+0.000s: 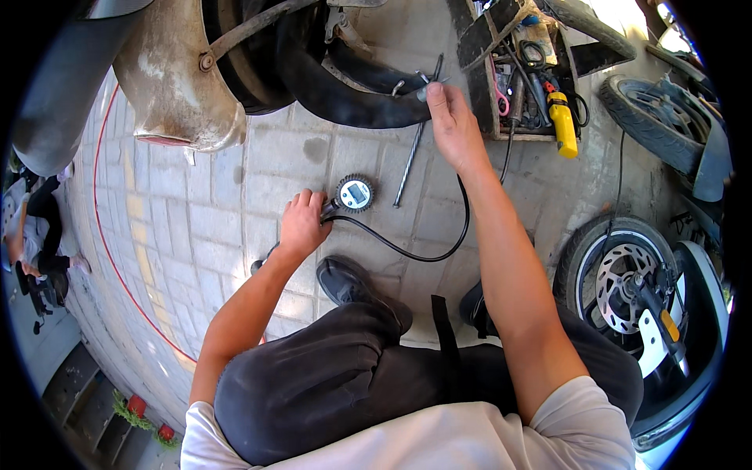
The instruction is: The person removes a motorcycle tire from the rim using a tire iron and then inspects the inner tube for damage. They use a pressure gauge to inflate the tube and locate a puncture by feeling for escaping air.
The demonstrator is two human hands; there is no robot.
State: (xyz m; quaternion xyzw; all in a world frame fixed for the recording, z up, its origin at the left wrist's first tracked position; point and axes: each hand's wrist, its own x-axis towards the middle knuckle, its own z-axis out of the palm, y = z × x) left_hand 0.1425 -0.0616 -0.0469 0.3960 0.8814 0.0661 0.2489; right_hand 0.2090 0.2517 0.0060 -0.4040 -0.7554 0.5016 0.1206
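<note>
My left hand (304, 221) grips the handle of a round digital pressure gauge (355, 193) just above the paving. A black hose (407, 252) curves from the gauge toward the upper right. My right hand (452, 129), fingers curled and thumb on top, holds a black inner tube (352, 111) at the top centre, near metal valve stems (398, 88); what exactly sits under the thumb is hard to make out. A long metal rod (407, 172) lies on the pavers beside that hand.
Scooter bodywork (172, 94) fills the upper left. A toolbox (470, 43) with tools and a yellow tool (564, 125) sits upper right. Loose wheels (634, 274) and parts line the right. A red hose (137, 298) crosses the left paving; another person (35, 235) is at far left.
</note>
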